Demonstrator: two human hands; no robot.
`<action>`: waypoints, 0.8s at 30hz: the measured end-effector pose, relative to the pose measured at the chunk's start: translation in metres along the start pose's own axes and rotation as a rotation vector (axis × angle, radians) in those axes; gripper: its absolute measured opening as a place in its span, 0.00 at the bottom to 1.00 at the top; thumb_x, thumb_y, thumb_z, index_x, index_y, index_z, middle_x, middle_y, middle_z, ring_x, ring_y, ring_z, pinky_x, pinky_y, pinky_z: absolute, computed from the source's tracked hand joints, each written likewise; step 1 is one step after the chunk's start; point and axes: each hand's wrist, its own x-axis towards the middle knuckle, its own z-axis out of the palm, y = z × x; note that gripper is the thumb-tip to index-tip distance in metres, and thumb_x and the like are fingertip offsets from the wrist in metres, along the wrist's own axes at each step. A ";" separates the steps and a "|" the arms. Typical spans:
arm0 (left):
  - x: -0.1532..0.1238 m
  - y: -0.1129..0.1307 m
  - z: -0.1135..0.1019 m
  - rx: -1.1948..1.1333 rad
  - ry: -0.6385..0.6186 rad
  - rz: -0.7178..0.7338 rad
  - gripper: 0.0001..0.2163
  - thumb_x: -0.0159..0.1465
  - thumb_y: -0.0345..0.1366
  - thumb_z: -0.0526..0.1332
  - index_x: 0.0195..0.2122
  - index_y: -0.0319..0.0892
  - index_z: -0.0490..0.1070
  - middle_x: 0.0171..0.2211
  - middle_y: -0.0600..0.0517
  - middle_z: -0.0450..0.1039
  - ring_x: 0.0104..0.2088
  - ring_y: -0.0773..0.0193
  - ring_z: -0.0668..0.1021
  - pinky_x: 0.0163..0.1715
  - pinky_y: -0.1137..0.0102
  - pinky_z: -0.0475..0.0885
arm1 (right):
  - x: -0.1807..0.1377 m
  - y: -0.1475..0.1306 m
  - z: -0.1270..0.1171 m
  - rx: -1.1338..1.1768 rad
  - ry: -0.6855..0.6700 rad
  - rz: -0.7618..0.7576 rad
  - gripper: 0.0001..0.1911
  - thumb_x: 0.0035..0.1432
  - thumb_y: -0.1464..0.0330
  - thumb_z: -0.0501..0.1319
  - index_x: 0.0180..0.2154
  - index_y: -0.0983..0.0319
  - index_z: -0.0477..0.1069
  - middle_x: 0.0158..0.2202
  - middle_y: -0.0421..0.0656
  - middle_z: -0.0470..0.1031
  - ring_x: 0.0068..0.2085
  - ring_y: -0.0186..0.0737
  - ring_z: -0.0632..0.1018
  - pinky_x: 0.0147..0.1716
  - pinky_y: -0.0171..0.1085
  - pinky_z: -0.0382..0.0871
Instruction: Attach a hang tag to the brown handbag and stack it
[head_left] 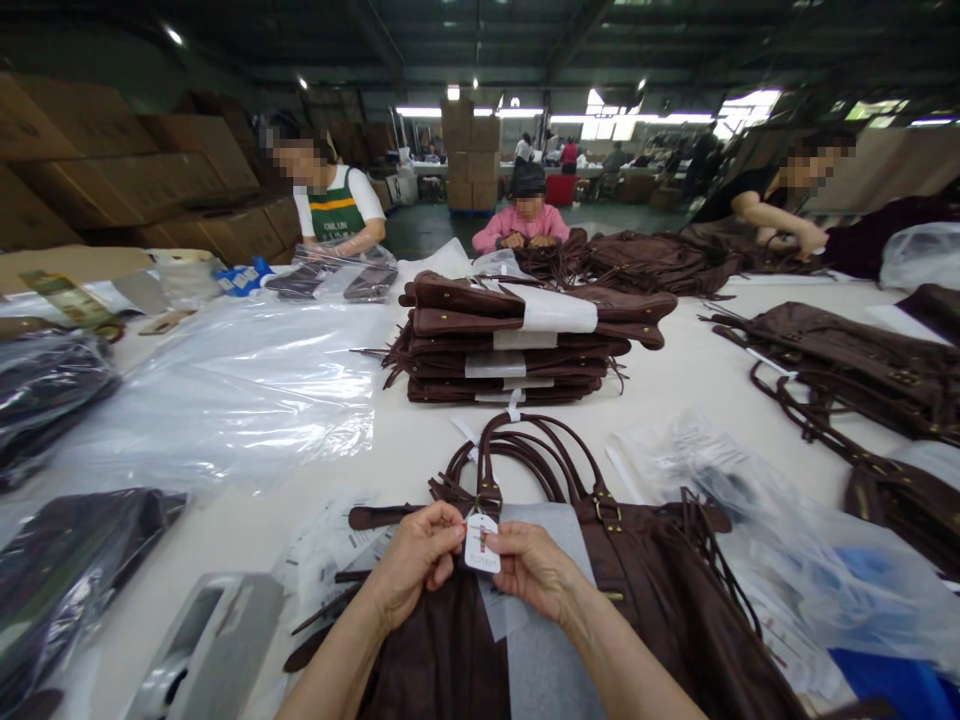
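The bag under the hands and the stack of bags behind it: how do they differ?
The bag under the hands lies single and spread out, its handles looped upward; the stack of bags is folded flat and piled in several layers. The near bag has a small white tag, pinched by the left hand and right hand; the stacked bags have white paper bands. Both are dark brown.

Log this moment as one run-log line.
left hand: pinching hang tag | right hand: pinching hang tag | tag at handles of brown handbag | behind: stack of folded bags | surface: white table
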 end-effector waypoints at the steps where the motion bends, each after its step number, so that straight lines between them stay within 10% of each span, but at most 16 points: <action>1: -0.004 -0.002 0.001 0.010 0.002 0.001 0.12 0.52 0.42 0.60 0.28 0.40 0.62 0.19 0.60 0.61 0.11 0.80 0.59 0.09 0.80 0.46 | 0.001 0.001 0.002 0.007 0.012 -0.001 0.15 0.34 0.70 0.66 0.27 0.67 0.65 0.21 0.41 0.71 0.20 0.28 0.69 0.18 0.27 0.59; 11: -0.038 -0.025 0.019 0.214 0.027 -0.057 0.19 0.52 0.47 0.59 0.39 0.39 0.65 0.13 0.58 0.63 0.10 0.74 0.62 0.10 0.80 0.53 | 0.010 0.018 0.019 0.017 0.227 -0.155 0.14 0.30 0.71 0.64 0.25 0.65 0.63 0.20 0.41 0.71 0.21 0.32 0.71 0.20 0.30 0.63; 24: -0.039 -0.019 0.038 0.127 0.211 0.047 0.24 0.47 0.47 0.62 0.43 0.38 0.68 0.21 0.53 0.67 0.14 0.73 0.65 0.13 0.77 0.56 | 0.003 0.019 0.021 -0.098 0.054 -0.193 0.20 0.40 0.54 0.61 0.28 0.65 0.66 0.23 0.39 0.68 0.25 0.30 0.67 0.20 0.28 0.56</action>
